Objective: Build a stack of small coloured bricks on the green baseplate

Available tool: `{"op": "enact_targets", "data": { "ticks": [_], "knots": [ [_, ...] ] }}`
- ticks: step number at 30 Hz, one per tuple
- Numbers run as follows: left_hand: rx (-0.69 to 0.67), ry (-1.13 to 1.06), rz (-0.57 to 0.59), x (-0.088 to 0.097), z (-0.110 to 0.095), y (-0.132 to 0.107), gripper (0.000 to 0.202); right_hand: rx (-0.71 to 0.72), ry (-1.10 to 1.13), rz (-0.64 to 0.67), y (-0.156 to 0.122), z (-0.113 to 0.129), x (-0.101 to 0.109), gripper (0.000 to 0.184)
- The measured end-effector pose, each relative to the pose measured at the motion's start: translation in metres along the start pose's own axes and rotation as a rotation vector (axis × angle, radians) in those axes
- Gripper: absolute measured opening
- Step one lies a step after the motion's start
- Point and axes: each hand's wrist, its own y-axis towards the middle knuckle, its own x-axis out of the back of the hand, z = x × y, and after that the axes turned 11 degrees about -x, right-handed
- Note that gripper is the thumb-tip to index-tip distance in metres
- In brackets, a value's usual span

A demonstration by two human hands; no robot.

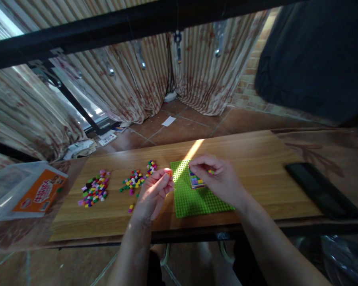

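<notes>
A green studded baseplate [187, 204] lies on the wooden table, with a low structure of coloured building bricks [196, 182] standing on it. My right hand [216, 174] is over this structure, thumb and index finger pinched together at its far left corner; whatever is between the fingertips is too small to make out. Just left of the baseplate, my left hand [155, 190] pinches a small orange brick [169, 173] between thumb and index finger, raised above the table. Part of the structure is hidden behind my right hand.
Loose coloured bricks form a pile [97, 188] at the left and a smaller one [134, 179] nearer my left hand. A clear plastic box [32, 190] with an orange label stands far left. A dark flat object [322, 188] lies at the right of the wooden table [256, 159].
</notes>
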Motion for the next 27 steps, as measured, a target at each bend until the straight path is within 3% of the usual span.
{"op": "enact_targets", "data": {
  "ticks": [5,18,22,27],
  "knots": [
    [0.085,-0.163,0.040,-0.012,0.004,-0.001,0.022,0.153,-0.170,0.161,-0.005,0.011,-0.012,0.027],
    [0.171,-0.210,0.054,-0.028,0.015,0.001,0.022,0.243,-0.182,0.101,-0.005,0.002,-0.003,0.021],
    [0.163,-0.205,0.073,-0.031,0.016,0.004,0.022,0.228,-0.173,0.003,-0.001,-0.001,0.006,0.018],
    [0.087,-0.224,-0.007,-0.026,0.015,0.012,0.020,0.065,-0.047,-0.216,0.009,-0.015,0.034,0.007]
  ]
}}
